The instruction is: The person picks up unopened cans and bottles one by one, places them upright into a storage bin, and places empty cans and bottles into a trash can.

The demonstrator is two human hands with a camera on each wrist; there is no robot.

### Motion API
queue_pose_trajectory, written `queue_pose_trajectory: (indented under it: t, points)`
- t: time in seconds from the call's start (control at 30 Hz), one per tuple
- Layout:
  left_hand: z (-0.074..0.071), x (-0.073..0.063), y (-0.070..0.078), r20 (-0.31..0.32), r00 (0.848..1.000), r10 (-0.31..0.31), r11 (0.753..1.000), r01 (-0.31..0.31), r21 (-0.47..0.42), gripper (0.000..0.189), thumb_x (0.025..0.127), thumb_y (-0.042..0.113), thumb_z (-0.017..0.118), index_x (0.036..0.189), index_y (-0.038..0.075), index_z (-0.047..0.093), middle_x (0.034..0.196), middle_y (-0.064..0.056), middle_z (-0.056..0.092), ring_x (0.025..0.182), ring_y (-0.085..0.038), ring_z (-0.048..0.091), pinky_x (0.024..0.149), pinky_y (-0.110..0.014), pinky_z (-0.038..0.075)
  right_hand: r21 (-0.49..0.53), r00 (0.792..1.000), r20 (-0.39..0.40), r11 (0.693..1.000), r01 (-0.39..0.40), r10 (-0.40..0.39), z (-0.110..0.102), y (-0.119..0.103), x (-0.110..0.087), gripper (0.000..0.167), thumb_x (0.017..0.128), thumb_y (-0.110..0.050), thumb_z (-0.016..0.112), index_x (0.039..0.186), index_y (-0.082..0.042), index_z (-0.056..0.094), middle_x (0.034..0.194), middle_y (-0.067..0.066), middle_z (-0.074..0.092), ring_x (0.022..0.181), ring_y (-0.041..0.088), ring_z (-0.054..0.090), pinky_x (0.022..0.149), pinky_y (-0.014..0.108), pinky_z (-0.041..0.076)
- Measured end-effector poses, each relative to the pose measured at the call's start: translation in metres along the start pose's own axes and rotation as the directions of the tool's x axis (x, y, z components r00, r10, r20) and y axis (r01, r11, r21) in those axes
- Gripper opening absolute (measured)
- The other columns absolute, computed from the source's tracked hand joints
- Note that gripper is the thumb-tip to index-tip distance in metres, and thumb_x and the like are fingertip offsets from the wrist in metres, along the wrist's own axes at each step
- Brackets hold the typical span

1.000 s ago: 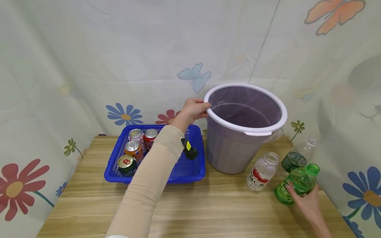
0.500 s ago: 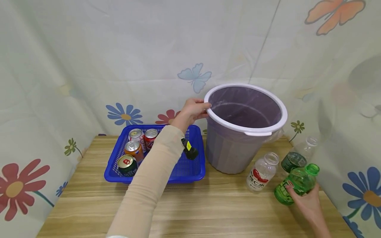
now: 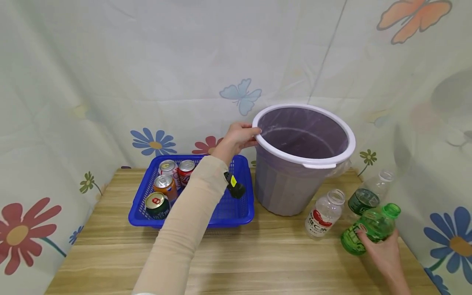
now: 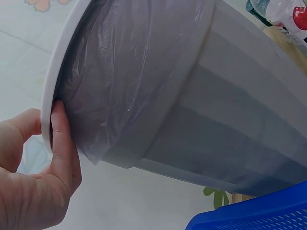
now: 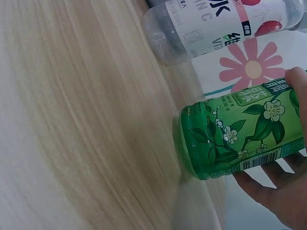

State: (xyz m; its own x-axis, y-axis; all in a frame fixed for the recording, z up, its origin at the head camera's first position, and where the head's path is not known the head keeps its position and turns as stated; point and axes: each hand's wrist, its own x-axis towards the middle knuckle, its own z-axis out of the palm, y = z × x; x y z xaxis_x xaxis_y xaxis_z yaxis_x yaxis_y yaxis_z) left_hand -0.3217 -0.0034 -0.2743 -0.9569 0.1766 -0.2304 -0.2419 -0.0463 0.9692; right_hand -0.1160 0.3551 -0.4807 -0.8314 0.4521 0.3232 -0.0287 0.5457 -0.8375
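Head view: left hand (image 3: 239, 137) pinches the white rim (image 3: 352, 141) of a ribbed, round grey plastic bin (image 3: 284, 184); right hand (image 3: 384, 253) curls round a translucent green plastic bottle (image 3: 373, 227) near the right edge of the wood-grained surface (image 3: 273, 262), bare grain leftward.

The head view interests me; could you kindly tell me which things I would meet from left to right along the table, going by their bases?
Blue basket, grey bin, clear bottle with the red-and-white label, green bottle in the right hand.
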Motion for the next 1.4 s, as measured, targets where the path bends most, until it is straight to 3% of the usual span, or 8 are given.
queue_pose_trajectory:
  t: [0.13, 0.3, 0.5, 0.77, 1.0, 1.2, 1.4]
  points:
    - [-0.001, 0.001, 0.000, 0.000, 1.000, 0.000, 1.000, 0.000, -0.008, 0.042, 0.085, 0.006, 0.063, 0.124, -0.001, 0.052, 0.114, -0.019, 0.060, 0.070, -0.015, 0.062, 0.071, -0.027, 0.056, -0.037, 1.000, 0.008, 0.999, -0.019, 0.019, -0.003, -0.001, 0.002, 0.052, 0.075, -0.004, 0.073, 0.119, -0.008, 0.047, 0.092, -0.020, 0.052, 0.086, -0.010, 0.049, 0.074, 0.003, 0.035]
    - [0.000, 0.001, 0.000, 0.000, 1.000, -0.002, 1.000, 0.002, -0.011, 0.042, 0.084, 0.006, 0.063, 0.124, -0.001, 0.052, 0.100, -0.014, 0.062, 0.070, -0.015, 0.062, 0.071, -0.027, 0.056, -0.133, 0.994, 0.024, 0.986, -0.103, 0.107, -0.008, -0.003, 0.003, 0.062, 0.077, -0.019, 0.074, 0.127, -0.016, 0.037, 0.097, -0.017, 0.046, 0.085, -0.014, 0.040, 0.073, 0.008, 0.033]
    - [0.000, 0.002, 0.001, 0.001, 1.000, -0.012, 1.000, 0.012, -0.010, 0.043, 0.084, 0.006, 0.064, 0.125, 0.000, 0.052, 0.099, -0.014, 0.063, 0.070, -0.016, 0.062, 0.071, -0.027, 0.056, -0.101, 0.996, 0.079, 0.993, 0.059, -0.051, -0.014, -0.004, 0.010, 0.055, 0.076, -0.010, 0.074, 0.122, -0.010, 0.044, 0.093, -0.023, 0.050, 0.084, -0.014, 0.047, 0.070, 0.003, 0.035]
    - [0.003, 0.004, 0.001, 0.013, 1.000, -0.013, 1.000, 0.013, -0.016, 0.043, 0.085, 0.005, 0.062, 0.126, -0.002, 0.051, 0.107, -0.017, 0.061, 0.070, -0.015, 0.061, 0.073, -0.028, 0.056, -0.059, 0.978, 0.126, 0.983, 0.176, -0.168, -0.020, -0.010, 0.019, 0.048, 0.076, -0.001, 0.072, 0.117, -0.006, 0.048, 0.091, -0.021, 0.056, 0.081, -0.009, 0.054, 0.069, 0.005, 0.042]
    - [0.006, 0.004, 0.001, 0.016, 1.000, -0.007, 1.000, 0.007, -0.012, 0.042, 0.085, 0.006, 0.063, 0.125, -0.002, 0.051, 0.098, -0.013, 0.061, 0.070, -0.015, 0.061, 0.074, -0.028, 0.056, -0.050, 0.970, 0.124, 0.975, 0.217, -0.209, -0.026, -0.020, 0.026, 0.050, 0.075, 0.003, 0.071, 0.118, -0.003, 0.046, 0.093, -0.019, 0.055, 0.082, -0.007, 0.053, 0.069, 0.005, 0.041]
    - [0.006, 0.004, 0.000, 0.018, 1.000, -0.007, 1.000, 0.007, -0.022, 0.044, 0.085, 0.005, 0.062, 0.127, -0.003, 0.050, 0.113, -0.019, 0.060, 0.071, -0.015, 0.061, 0.074, -0.029, 0.056, -0.094, 0.967, 0.132, 0.968, 0.231, -0.217, -0.032, -0.024, 0.032, 0.049, 0.075, -0.001, 0.072, 0.116, -0.006, 0.047, 0.091, -0.023, 0.054, 0.079, -0.010, 0.052, 0.066, 0.005, 0.041]
    - [0.005, 0.005, 0.000, 0.016, 1.000, -0.010, 1.000, 0.010, -0.029, 0.044, 0.085, 0.005, 0.063, 0.126, -0.002, 0.050, 0.113, -0.018, 0.060, 0.070, -0.015, 0.061, 0.074, -0.029, 0.056, -0.068, 0.949, 0.152, 0.955, 0.290, -0.277, -0.037, -0.034, 0.039, 0.046, 0.075, 0.002, 0.071, 0.115, -0.004, 0.049, 0.091, -0.013, 0.057, 0.079, -0.007, 0.054, 0.067, 0.005, 0.042]
